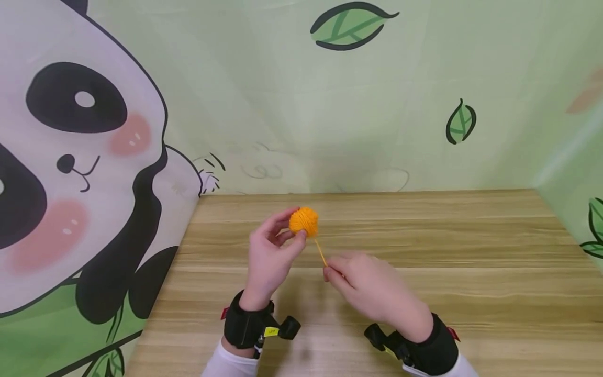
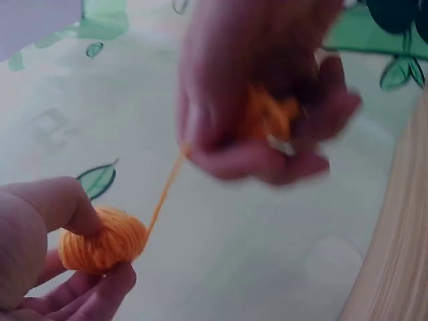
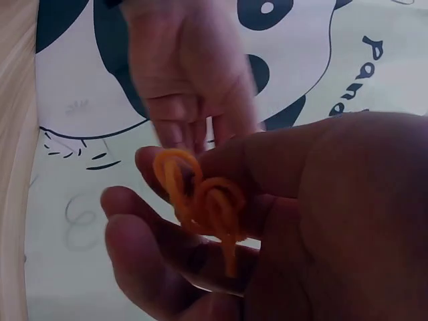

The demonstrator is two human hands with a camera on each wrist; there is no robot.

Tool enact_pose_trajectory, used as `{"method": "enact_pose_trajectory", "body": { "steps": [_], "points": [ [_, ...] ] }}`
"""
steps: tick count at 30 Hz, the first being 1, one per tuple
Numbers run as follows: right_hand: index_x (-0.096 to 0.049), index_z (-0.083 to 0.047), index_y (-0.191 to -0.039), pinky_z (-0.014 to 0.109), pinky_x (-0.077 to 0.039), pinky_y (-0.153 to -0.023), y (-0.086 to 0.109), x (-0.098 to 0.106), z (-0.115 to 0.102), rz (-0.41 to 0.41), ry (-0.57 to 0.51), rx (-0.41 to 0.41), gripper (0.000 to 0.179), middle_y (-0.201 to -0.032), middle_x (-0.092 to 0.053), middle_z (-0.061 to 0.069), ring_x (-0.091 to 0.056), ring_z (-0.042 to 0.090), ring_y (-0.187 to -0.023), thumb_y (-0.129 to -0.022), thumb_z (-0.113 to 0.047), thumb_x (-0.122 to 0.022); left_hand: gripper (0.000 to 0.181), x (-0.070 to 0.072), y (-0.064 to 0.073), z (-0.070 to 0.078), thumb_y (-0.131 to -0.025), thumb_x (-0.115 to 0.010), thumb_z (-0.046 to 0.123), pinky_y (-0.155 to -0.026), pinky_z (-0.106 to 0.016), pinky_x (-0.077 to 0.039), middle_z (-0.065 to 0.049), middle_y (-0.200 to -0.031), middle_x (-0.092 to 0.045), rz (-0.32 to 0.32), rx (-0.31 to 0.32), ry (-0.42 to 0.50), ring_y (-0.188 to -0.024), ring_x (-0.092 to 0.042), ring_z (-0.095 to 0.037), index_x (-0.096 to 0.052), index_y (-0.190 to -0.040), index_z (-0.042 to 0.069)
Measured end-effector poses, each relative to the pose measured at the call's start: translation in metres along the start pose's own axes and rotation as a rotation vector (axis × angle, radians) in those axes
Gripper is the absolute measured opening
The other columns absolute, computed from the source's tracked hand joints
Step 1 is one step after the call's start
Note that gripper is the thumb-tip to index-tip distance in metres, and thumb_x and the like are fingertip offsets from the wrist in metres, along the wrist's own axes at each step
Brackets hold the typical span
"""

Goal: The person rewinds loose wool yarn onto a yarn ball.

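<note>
A small ball of orange yarn [image 1: 303,222] is held up over the table between the thumb and fingers of my left hand [image 1: 272,256]. From the ball, a taut strand [image 2: 165,190] runs to my right hand [image 1: 369,283], which pinches it between thumb and forefinger. Within the curl of the right fingers sits a loose, looped bunch of the same yarn [image 3: 217,207], seen in the right wrist view with a short end hanging down. In the left wrist view the right hand is blurred, and its bunch shows partly between the fingers.
Below both hands lies a wood-grain table [image 1: 471,235]. A pale green backdrop [image 1: 264,104] with leaf drawings rises behind it, and a large printed panda [image 1: 118,183] fills the left side. Each wrist wears a black strap [image 1: 249,324] with a small camera.
</note>
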State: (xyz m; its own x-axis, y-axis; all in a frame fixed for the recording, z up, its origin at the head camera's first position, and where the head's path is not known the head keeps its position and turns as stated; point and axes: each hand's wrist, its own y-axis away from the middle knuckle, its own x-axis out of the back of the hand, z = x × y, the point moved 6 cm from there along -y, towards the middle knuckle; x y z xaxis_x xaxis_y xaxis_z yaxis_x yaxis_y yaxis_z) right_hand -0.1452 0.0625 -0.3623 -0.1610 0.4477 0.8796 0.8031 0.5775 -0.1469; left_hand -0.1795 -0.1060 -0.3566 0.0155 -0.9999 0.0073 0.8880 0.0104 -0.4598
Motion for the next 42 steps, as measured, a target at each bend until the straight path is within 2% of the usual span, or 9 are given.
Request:
{"method": "enact_pose_trajectory", "body": {
  "steps": [3, 6, 12, 19, 25, 29, 33, 38, 42],
  "points": [
    [-0.058, -0.029, -0.081, 0.022, -0.04, -0.048, 0.003, 0.002, -0.003, 0.009, -0.002, 0.005, 0.021, -0.065, -0.048, -0.013, -0.046, 0.005, -0.056, -0.102, -0.028, -0.054, 0.04, 0.001, -0.003, 0.006, -0.078, -0.072, -0.011, -0.08, -0.041, -0.06, -0.015, -0.109, -0.064, 0.042, -0.047, -0.138, -0.094, -0.062, -0.025, -0.067, -0.117, -0.002],
    [-0.057, -0.029, -0.08, 0.021, -0.036, -0.046, 0.006, 0.008, -0.006, 0.057, -0.019, 0.02, 0.022, -0.064, -0.045, -0.013, -0.043, 0.004, -0.053, -0.101, -0.025, -0.054, 0.039, -0.002, -0.004, 0.008, -0.076, -0.072, -0.013, -0.074, -0.049, -0.06, -0.017, -0.105, -0.064, 0.005, -0.071, -0.259, -0.089, -0.062, -0.027, -0.067, -0.114, -0.005],
    [-0.068, -0.024, -0.089, 0.022, -0.043, -0.048, 0.013, 0.029, -0.005, 0.229, -0.044, 0.04, 0.015, -0.08, -0.059, -0.014, -0.048, 0.002, -0.059, -0.099, -0.024, -0.057, 0.041, -0.014, 0.0, -0.02, -0.076, -0.074, -0.002, -0.071, -0.038, -0.061, -0.004, -0.107, -0.064, -0.238, -0.076, -0.39, -0.088, -0.061, -0.014, -0.07, -0.116, 0.007],
    [-0.072, -0.014, -0.097, 0.026, -0.047, -0.049, 0.019, 0.053, 0.005, 0.457, -0.028, 0.046, 0.014, -0.083, -0.065, -0.005, -0.049, 0.006, -0.059, -0.099, -0.021, -0.06, 0.046, -0.035, 0.012, -0.015, -0.076, -0.074, 0.001, -0.074, -0.025, -0.059, 0.006, -0.111, -0.063, -0.524, -0.111, -0.339, -0.091, -0.061, -0.006, -0.069, -0.121, 0.01],
    [-0.072, -0.012, -0.099, 0.029, -0.048, -0.051, 0.015, 0.054, 0.017, 0.48, -0.023, -0.005, 0.015, -0.086, -0.065, -0.004, -0.049, 0.009, -0.06, -0.099, -0.022, -0.06, 0.068, -0.043, 0.019, 0.015, -0.073, -0.07, -0.009, -0.078, -0.03, -0.06, -0.006, -0.102, -0.065, -0.641, -0.135, -0.191, -0.088, -0.063, -0.013, -0.055, -0.138, 0.004],
    [-0.071, -0.014, -0.101, 0.029, -0.047, -0.053, 0.013, 0.05, 0.02, 0.444, -0.029, -0.032, 0.016, -0.087, -0.064, -0.005, -0.049, 0.009, -0.062, -0.1, -0.025, -0.059, 0.075, -0.043, 0.02, 0.036, -0.071, -0.067, -0.015, -0.078, -0.035, -0.06, -0.012, -0.097, -0.062, -0.672, -0.146, -0.077, -0.088, -0.062, -0.018, -0.048, -0.142, -0.002],
    [-0.071, -0.016, -0.104, 0.029, -0.049, -0.055, 0.011, 0.047, 0.022, 0.405, -0.036, -0.052, 0.019, -0.091, -0.064, -0.005, -0.051, 0.009, -0.064, -0.101, -0.029, -0.057, 0.072, -0.041, 0.021, 0.042, -0.07, -0.067, -0.018, -0.08, -0.039, -0.06, -0.013, -0.098, -0.061, -0.665, -0.137, -0.013, -0.088, -0.061, -0.02, -0.049, -0.14, -0.006],
    [-0.071, -0.017, -0.106, 0.03, -0.049, -0.056, 0.009, 0.042, 0.024, 0.361, -0.03, -0.061, 0.022, -0.095, -0.066, -0.003, -0.052, 0.011, -0.066, -0.102, -0.031, -0.055, 0.057, -0.036, 0.021, 0.033, -0.074, -0.068, -0.016, -0.081, -0.042, -0.06, -0.016, -0.107, -0.063, -0.627, -0.114, 0.053, -0.092, -0.062, -0.023, -0.058, -0.129, -0.009],
    [-0.07, -0.018, -0.105, 0.03, -0.048, -0.057, 0.003, 0.032, 0.025, 0.282, -0.037, -0.068, 0.02, -0.088, -0.063, -0.005, -0.051, 0.012, -0.067, -0.103, -0.03, -0.054, 0.047, -0.027, 0.017, 0.018, -0.077, -0.068, -0.015, -0.082, -0.038, -0.06, -0.017, -0.117, -0.062, -0.516, -0.08, 0.136, -0.098, -0.062, -0.029, -0.063, -0.122, -0.006]
  ]
}}
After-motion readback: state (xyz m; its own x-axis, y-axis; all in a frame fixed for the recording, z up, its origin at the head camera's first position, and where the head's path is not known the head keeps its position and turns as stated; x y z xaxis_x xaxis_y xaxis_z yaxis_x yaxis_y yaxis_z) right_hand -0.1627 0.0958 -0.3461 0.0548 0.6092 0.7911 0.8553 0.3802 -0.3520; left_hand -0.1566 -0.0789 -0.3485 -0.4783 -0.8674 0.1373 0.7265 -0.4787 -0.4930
